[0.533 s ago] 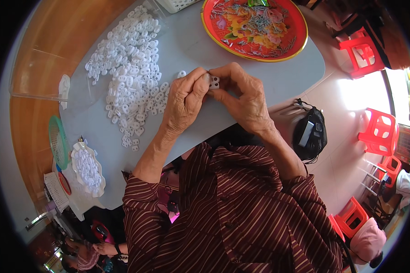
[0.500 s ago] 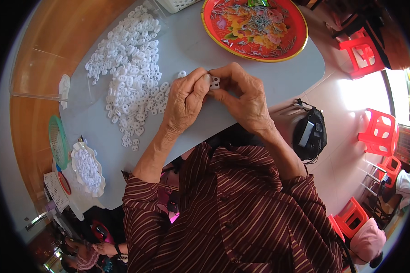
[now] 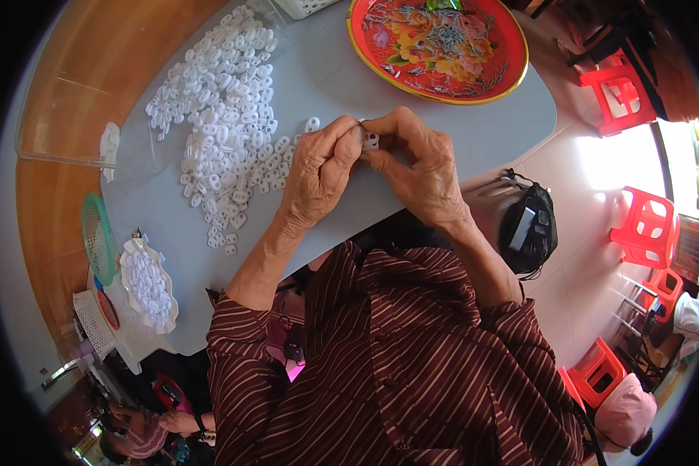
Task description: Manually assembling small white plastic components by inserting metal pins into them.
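Observation:
In front of my chest, over the grey table (image 3: 303, 85), both hands are pinched together around a small white plastic piece with dark holes (image 3: 371, 142). My left hand (image 3: 318, 167) is closed, its thumb and index finger pressed against the piece's left side. From the right, my right hand (image 3: 421, 167) pinches it between thumb and index finger. Fingers hide much of the piece. Just beyond my left hand lies a loose white piece (image 3: 312, 124). A large heap of similar white pieces (image 3: 229, 132) spreads to the left.
A red flowered tray (image 3: 363, 54) at the far right holds many small metal pins (image 3: 450, 35) and a green packet (image 3: 443, 5). Left are a scalloped white dish (image 3: 171, 317) of small white parts and a green basket (image 3: 96, 237). A black bag (image 3: 526, 229) and red stools (image 3: 645, 221) stand right.
My hands stay pinched together, with small finger shifts. Less of the held white piece shows between the fingers now. The heap and tray look unchanged.

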`<state>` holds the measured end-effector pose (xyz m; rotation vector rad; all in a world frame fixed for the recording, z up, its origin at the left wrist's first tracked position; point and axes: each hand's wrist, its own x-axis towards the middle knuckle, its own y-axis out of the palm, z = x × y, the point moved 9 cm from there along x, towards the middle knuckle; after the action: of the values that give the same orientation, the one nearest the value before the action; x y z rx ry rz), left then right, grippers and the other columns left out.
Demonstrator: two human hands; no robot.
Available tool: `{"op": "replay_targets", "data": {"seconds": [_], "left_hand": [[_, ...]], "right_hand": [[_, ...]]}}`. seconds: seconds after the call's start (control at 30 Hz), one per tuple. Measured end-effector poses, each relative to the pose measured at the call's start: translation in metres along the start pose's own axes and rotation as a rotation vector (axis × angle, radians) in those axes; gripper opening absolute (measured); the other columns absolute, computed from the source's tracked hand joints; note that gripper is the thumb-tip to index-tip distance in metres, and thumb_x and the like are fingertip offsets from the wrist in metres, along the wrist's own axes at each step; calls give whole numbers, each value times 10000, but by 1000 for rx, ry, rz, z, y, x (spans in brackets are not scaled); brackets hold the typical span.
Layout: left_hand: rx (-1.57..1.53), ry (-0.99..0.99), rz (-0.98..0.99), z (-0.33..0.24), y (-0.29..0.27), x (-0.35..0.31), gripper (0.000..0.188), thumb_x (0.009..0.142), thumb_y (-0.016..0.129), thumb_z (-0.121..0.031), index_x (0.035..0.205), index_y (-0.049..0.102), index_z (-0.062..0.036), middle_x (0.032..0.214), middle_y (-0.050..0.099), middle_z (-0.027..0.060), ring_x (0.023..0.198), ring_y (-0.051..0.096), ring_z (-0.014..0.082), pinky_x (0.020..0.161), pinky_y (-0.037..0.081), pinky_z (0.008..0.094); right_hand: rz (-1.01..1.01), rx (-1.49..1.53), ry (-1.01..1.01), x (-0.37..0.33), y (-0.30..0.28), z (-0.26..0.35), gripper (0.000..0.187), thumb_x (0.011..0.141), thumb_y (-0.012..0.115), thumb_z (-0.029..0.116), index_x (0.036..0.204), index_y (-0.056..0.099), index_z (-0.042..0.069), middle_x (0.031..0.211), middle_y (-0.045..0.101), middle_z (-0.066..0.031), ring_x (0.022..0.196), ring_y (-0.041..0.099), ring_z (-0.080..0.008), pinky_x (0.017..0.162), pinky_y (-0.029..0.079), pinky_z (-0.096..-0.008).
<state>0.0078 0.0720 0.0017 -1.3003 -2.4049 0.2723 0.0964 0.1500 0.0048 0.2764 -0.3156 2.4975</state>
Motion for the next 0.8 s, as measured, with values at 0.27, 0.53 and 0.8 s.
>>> {"op": "replay_targets", "data": {"seconds": [0.27,0.53,0.8], "left_hand": [[-53,-50,8,6,1,-1,232,950,460,-194,879,512,20,590,427,67,542,371,117,492,338,294],[-83,-85,-33,8,-2,0,255,962,450,-222,853,504,2,572,404,40,537,358,109,487,330,281],[-104,89,65,-9,13,-24,185,941,472,-165,872,524,-2,688,438,58,614,393,138,577,371,281]], "right_hand": [[-9,-51,-24,1,-2,-2,216,735,694,-39,919,582,-21,754,627,-104,676,619,-154,632,495,-273],[49,181,104,4,2,-11,175,823,639,-14,989,587,-38,786,637,-65,742,613,-109,681,492,-246],[-90,161,-28,65,-27,28,154,850,611,70,963,619,-34,769,635,-52,673,587,-87,611,483,-229]]}}
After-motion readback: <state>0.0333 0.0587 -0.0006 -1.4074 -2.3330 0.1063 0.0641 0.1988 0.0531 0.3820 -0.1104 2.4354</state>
